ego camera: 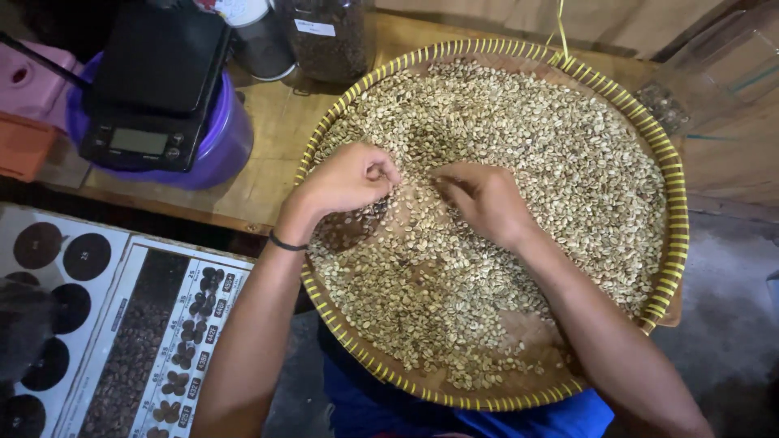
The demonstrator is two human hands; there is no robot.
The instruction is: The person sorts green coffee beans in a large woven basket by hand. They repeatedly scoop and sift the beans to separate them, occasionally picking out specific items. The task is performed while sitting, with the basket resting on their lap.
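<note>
Head view looks straight down on a wide round woven tray (677, 203) with a yellow-striped rim, filling the middle and right of the frame and spread with pale green coffee beans (527, 138). Both hands meet at the tray's centre. The left hand (345, 178) is curled, fingertips pinched together on what seems to be a bean or two. The right hand (483, 199) lies palm down on the beans, fingers bent and raking; whether it grips anything I cannot tell. I judge this to be sorting in mid-course, picking out bad beans. The next move calls for a fine pinch and a light touch so the heap is not scattered. At upper left a black digital scale (150, 89) sits on a purple tub (223, 150), with bean charts (162, 349) at lower left.
</note>
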